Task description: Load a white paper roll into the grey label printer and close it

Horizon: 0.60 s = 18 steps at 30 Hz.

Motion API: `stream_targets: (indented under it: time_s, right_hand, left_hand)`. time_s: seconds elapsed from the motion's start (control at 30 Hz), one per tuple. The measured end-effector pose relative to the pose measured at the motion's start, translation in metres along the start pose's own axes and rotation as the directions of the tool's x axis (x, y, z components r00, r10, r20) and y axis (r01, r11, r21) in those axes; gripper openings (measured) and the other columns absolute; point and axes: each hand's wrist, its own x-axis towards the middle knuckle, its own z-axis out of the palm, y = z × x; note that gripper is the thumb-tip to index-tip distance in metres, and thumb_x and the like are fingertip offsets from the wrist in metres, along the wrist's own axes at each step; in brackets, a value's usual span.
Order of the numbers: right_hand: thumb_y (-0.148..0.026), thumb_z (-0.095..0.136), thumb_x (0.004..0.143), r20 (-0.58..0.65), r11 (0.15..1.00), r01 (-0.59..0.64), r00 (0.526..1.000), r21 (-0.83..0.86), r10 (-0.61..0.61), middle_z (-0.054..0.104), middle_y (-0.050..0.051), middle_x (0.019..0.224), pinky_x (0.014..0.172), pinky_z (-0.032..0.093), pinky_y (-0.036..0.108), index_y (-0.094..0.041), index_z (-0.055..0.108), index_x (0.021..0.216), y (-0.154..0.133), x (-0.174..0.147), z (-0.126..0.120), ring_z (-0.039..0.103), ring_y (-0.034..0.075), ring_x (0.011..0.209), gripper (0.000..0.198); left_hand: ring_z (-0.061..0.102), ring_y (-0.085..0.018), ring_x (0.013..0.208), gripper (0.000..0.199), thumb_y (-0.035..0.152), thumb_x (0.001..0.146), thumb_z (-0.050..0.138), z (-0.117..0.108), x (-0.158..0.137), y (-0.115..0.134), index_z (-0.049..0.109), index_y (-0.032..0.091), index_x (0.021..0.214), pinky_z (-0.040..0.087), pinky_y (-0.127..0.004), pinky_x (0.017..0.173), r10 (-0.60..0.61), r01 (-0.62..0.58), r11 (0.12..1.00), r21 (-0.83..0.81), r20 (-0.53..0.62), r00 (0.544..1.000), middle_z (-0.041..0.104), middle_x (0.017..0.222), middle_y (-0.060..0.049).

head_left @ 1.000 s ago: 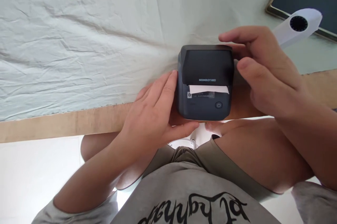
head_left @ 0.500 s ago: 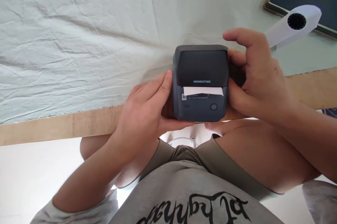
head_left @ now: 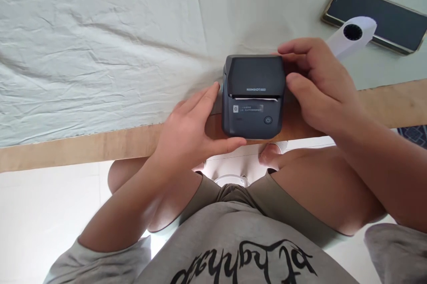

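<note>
A dark grey label printer (head_left: 255, 75) marked NIIMBOT sits at the table's front edge, its power button facing me. A thin white edge of label paper (head_left: 256, 99) shows at the slot under its lid. My left hand (head_left: 190, 124) braces the printer's left side with the fingers, its thumb along the bottom front edge. On the other side, my right hand (head_left: 323, 84) has its thumb on the right edge by the lid and its fingers curled round the upper right corner. The tips of some right fingers are hidden.
Beyond my right hand stands a white object with a round dark opening (head_left: 352, 32), its kind unclear. It partly overlaps a phone (head_left: 383, 17) lying on the pale cloth (head_left: 116, 53). The bare wooden table edge (head_left: 83, 144) runs in front of my legs.
The white paper strip that hung out over the printer's front now shows only as a thin edge. My right thumb has moved up the printer's side. The view has shifted slightly.
</note>
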Motion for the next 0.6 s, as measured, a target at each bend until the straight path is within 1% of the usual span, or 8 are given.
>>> stream_targets:
  time_s: [0.1, 0.23, 0.27, 0.33, 0.4, 0.43, 0.53, 0.6]
  right_hand:
    - [-0.062, 0.063, 0.113, 0.018, 0.998, 0.032, 0.999, 0.063, -0.033, 0.072, 0.004, 0.156, 0.12, 0.071, 0.045, -0.03, 0.06, 0.156, 0.0, 0.001, -0.007, 0.075, 0.021, 0.144, 0.054]
    - [-0.072, 0.076, 0.105, -0.029, 0.998, 0.047, 0.998, 0.036, -0.046, 0.073, 0.005, 0.148, 0.105, 0.072, 0.04, -0.03, 0.068, 0.148, -0.004, 0.005, -0.014, 0.079, 0.019, 0.128, 0.061]
    - [-0.073, 0.078, 0.103, -0.071, 0.998, 0.053, 0.996, 0.021, -0.051, 0.075, 0.004, 0.139, 0.099, 0.071, 0.038, -0.029, 0.071, 0.143, -0.006, 0.007, -0.014, 0.079, 0.017, 0.12, 0.059]
    - [-0.071, 0.08, 0.104, -0.169, 0.998, 0.061, 0.984, -0.02, -0.063, 0.074, 0.002, 0.107, 0.082, 0.066, 0.034, -0.026, 0.074, 0.132, -0.015, 0.01, -0.013, 0.075, 0.013, 0.094, 0.053]
    - [-0.065, 0.074, 0.11, -0.242, 0.997, 0.053, 0.968, -0.052, -0.064, 0.062, -0.002, 0.079, 0.066, 0.055, 0.028, -0.024, 0.075, 0.123, -0.026, 0.015, -0.011, 0.065, 0.009, 0.07, 0.043]
    - [-0.06, 0.07, 0.113, -0.269, 0.997, 0.051, 0.961, -0.061, -0.065, 0.056, -0.003, 0.073, 0.061, 0.05, 0.025, -0.023, 0.076, 0.121, -0.031, 0.017, -0.011, 0.064, 0.008, 0.065, 0.038]
    - [-0.047, 0.065, 0.117, -0.284, 0.997, 0.03, 0.958, -0.072, -0.05, 0.057, -0.001, 0.077, 0.057, 0.048, 0.018, -0.022, 0.079, 0.119, -0.046, 0.02, -0.015, 0.077, 0.01, 0.078, 0.029]
    - [-0.049, 0.065, 0.117, -0.238, 0.999, -0.017, 0.971, -0.036, 0.008, 0.064, 0.0, 0.086, 0.059, 0.052, 0.017, -0.022, 0.079, 0.122, -0.052, 0.02, -0.023, 0.081, 0.01, 0.086, 0.031]
  left_hand:
    - [0.062, -0.041, 0.167, 0.115, 0.066, 0.094, 0.097, 0.001, 0.0, 0.003, 0.046, 0.014, 0.184, 0.054, -0.05, 0.136, 0.006, -0.006, 1.0, 0.025, 0.035, 0.999, 0.061, 0.183, -0.016]
    - [0.063, -0.043, 0.165, 0.112, 0.067, 0.099, 0.091, 0.003, 0.001, 0.003, 0.045, 0.009, 0.183, 0.054, -0.055, 0.135, 0.02, -0.023, 0.998, 0.062, 0.038, 0.999, 0.062, 0.181, -0.02]
    - [0.063, -0.044, 0.164, 0.112, 0.067, 0.099, 0.091, 0.003, 0.0, 0.003, 0.045, 0.008, 0.183, 0.055, -0.056, 0.134, 0.024, -0.027, 0.997, 0.073, 0.037, 0.999, 0.062, 0.18, -0.021]
    - [0.063, -0.045, 0.164, 0.111, 0.066, 0.1, 0.09, 0.004, -0.001, 0.003, 0.045, 0.008, 0.183, 0.054, -0.056, 0.134, 0.035, -0.038, 0.995, 0.089, 0.036, 0.999, 0.061, 0.181, -0.023]
    - [0.062, -0.044, 0.165, 0.11, 0.067, 0.101, 0.087, 0.004, -0.002, 0.001, 0.043, 0.008, 0.183, 0.052, -0.054, 0.136, 0.051, -0.054, 0.994, 0.094, 0.034, 0.998, 0.061, 0.181, -0.023]
    - [0.062, -0.043, 0.165, 0.109, 0.067, 0.102, 0.086, 0.004, -0.003, 0.0, 0.042, 0.007, 0.183, 0.052, -0.053, 0.137, 0.06, -0.062, 0.994, 0.093, 0.032, 0.998, 0.061, 0.18, -0.023]
    - [0.064, -0.043, 0.164, 0.108, 0.07, 0.104, 0.082, 0.004, -0.004, -0.004, 0.042, 0.008, 0.183, 0.054, -0.053, 0.134, 0.079, -0.082, 0.992, 0.099, 0.03, 0.996, 0.063, 0.178, -0.024]
    - [0.064, -0.045, 0.163, 0.111, 0.076, 0.104, 0.081, 0.004, -0.004, -0.007, 0.041, 0.009, 0.183, 0.056, -0.054, 0.132, 0.097, -0.1, 0.989, 0.106, 0.037, 0.995, 0.062, 0.178, -0.025]
